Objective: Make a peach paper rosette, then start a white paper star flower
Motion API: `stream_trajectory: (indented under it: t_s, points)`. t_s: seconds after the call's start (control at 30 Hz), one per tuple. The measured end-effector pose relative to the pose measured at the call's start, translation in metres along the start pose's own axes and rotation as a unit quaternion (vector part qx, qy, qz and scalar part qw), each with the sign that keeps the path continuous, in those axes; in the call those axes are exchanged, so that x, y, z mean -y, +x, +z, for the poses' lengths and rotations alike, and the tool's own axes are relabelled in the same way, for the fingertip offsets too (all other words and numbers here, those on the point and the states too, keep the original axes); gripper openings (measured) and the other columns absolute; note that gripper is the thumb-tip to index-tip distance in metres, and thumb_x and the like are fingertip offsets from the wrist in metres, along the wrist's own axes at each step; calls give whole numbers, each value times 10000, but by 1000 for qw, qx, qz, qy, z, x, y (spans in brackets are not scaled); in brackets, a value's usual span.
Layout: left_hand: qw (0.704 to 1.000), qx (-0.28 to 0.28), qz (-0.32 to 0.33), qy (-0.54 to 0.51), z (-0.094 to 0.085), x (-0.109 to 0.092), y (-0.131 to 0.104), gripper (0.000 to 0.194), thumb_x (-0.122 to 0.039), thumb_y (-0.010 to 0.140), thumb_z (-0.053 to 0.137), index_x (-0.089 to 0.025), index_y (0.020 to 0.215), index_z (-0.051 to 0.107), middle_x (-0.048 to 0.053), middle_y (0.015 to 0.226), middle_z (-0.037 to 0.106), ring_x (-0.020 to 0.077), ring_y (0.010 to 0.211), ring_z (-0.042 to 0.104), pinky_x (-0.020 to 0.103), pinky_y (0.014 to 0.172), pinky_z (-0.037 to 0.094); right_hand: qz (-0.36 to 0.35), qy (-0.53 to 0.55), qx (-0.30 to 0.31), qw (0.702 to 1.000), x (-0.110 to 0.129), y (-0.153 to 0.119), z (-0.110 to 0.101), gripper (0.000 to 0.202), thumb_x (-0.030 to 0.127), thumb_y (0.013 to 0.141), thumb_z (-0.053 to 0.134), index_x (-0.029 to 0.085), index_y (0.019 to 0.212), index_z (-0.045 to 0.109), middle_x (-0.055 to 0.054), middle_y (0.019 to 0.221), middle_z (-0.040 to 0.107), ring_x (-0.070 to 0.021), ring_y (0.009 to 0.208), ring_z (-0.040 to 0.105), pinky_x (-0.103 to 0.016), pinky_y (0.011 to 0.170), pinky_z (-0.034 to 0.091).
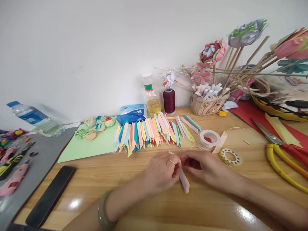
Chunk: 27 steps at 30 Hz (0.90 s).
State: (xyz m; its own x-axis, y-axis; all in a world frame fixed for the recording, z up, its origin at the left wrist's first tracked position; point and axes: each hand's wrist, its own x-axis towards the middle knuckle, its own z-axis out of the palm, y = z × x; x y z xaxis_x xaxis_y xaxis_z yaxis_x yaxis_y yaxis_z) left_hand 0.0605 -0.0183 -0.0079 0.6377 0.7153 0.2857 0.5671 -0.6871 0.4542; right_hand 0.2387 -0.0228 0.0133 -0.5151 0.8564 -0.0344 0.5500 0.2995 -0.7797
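Note:
My left hand [163, 170], with a ring on one finger, is closed around a folded paper strip [184, 182] in white, pink and yellow. The strip's lower end sticks out below the fingers, and a small tip shows above them. My right hand [198, 165] meets the left at the strip, its fingertips pinched together; what lies between them is too small to make out. Behind both hands lies a long row of folded coloured paper strips [144, 133]. A white tape roll [209, 140] and a flat yellow spool [230, 156] rest beyond my right hand.
A black phone [51, 196] lies at the left. Crumpled paper flowers sit on a green sheet [69, 150]. Along the wall stand a bottle [152, 99], maroon thread [169, 101] and a basket [204, 106]. Large scissors [271, 138] lie at the right.

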Motion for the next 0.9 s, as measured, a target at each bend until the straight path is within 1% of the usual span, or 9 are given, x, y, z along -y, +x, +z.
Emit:
stream_trajectory:
  t_s: [0.07, 0.17, 0.27, 0.4, 0.53, 0.63, 0.73, 0.83, 0.9]
  points:
    - [999, -18, 35, 26, 2, 1, -1, 85, -120, 711, 464, -179, 771, 478, 19, 709, 611, 134, 626, 534, 241, 550, 398, -14, 5, 6, 1000, 0, 3, -3, 201, 125, 804, 447, 179, 821, 639, -11, 768, 664, -134, 684, 588, -235, 620, 436]
    - [994, -44, 77, 60, 4, 1, -2, 78, -110, 744, 426, -180, 740, 460, 21, 678, 607, 131, 611, 534, 228, 511, 388, -57, -8, 13, 998, -3, 7, -4, 221, 107, 813, 454, 195, 844, 654, -8, 839, 674, -141, 780, 598, -252, 696, 438]
    - [987, -64, 122, 88, 4, 2, -4, 126, -86, 772, 402, -182, 708, 452, 17, 673, 612, 126, 634, 552, 221, 533, 406, -102, -23, 35, 994, -10, 12, -4, 213, 108, 824, 456, 193, 824, 652, -6, 841, 662, -132, 784, 596, -242, 690, 441]
    - [979, -69, 166, 95, 4, 4, -9, 149, -64, 782, 394, -177, 710, 459, 10, 685, 620, 122, 672, 568, 217, 583, 423, -135, -41, 65, 988, -13, 16, -7, 185, 101, 808, 485, 187, 805, 648, -2, 816, 654, -125, 749, 595, -224, 662, 433]
    - [978, -58, 169, 109, 2, 3, -10, 151, -62, 786, 383, -174, 727, 465, 13, 701, 627, 117, 668, 566, 207, 560, 409, -146, -74, 68, 984, -9, 16, -10, 178, 59, 777, 484, 176, 769, 618, 0, 756, 634, -129, 720, 587, -226, 644, 418]
    - [980, -54, 164, 101, 1, 1, -8, 166, -63, 791, 382, -180, 691, 441, 7, 684, 615, 106, 634, 540, 205, 544, 393, -148, -98, 60, 982, -9, 15, -8, 156, 62, 765, 479, 173, 750, 587, -3, 748, 618, -133, 703, 577, -225, 616, 407]
    - [981, -53, 156, 100, 0, 1, -7, 174, -83, 809, 379, -185, 676, 427, 5, 653, 591, 103, 604, 516, 210, 522, 374, -145, -122, 40, 981, -12, 12, -4, 134, 60, 722, 486, 167, 724, 566, -11, 719, 602, -139, 659, 555, -230, 578, 389]
    - [983, -59, 150, 92, 1, 2, -7, 147, -94, 800, 401, -184, 686, 426, 10, 656, 587, 106, 601, 512, 213, 514, 370, -132, -140, 14, 981, -16, 10, 0, 154, 35, 673, 470, 166, 704, 545, -6, 668, 576, -134, 603, 521, -233, 542, 368]
    - [984, -63, 145, 85, 2, 3, -7, 134, -96, 793, 413, -183, 692, 425, 13, 663, 591, 108, 607, 516, 214, 516, 374, -129, -144, 6, 981, -17, 8, 0, 154, 40, 689, 461, 166, 727, 540, -3, 671, 572, -130, 602, 518, -229, 540, 375]
